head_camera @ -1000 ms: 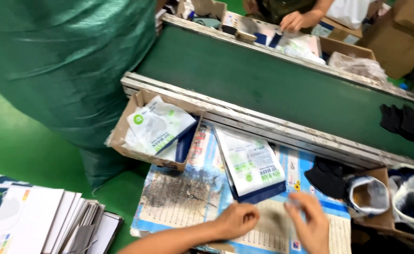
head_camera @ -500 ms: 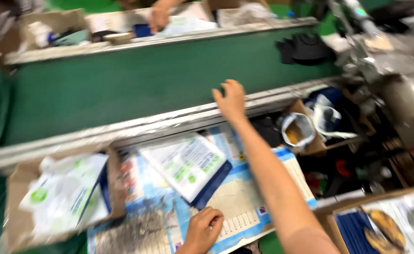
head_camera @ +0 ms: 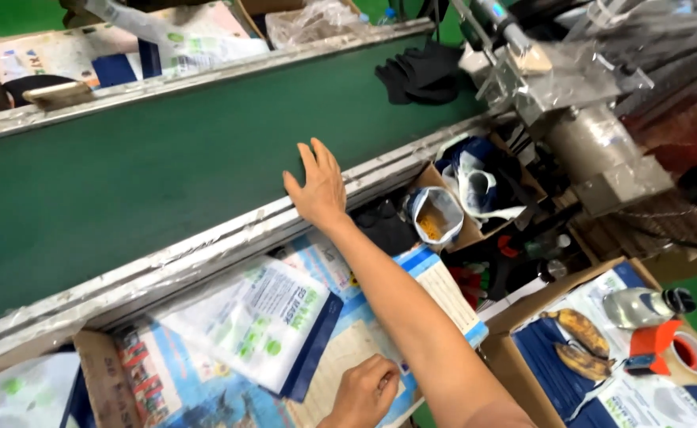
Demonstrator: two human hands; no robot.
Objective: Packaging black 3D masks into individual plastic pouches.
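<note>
Fingers of the left hand point(head_camera: 362, 394) curl down onto a pale printed sheet point(head_camera: 340, 372) at the near edge of the work surface, knuckles up; the hand presses on the sheet, and whether it pinches anything cannot be told. Just left of that hand lies a stack of flat white-and-blue pouches point(head_camera: 265, 329), tilted, its near corner close to the knuckles.

The right arm stretches away from the body across the sheet, elbow low, forearm rising toward the green conveyor belt point(head_camera: 150, 174). The right hand point(head_camera: 319, 184) is spread flat, fingers splayed and released, holding nothing, its palm over the belt's near metal rail point(head_camera: 206, 246) and its fingertips on the green surface.

Right of the belt rail, beside the right wrist, a small open bag point(head_camera: 434, 215) stands in a cardboard box point(head_camera: 475, 230). Nearer, right of that box, another carton holds two dark bananas point(head_camera: 574, 341), a bottle point(head_camera: 641, 305) and a red tape dispenser point(head_camera: 669, 353). At the belt's far right edge lie black gloves point(head_camera: 424, 71), with a metal machine point(head_camera: 578, 103) beside them.
</note>
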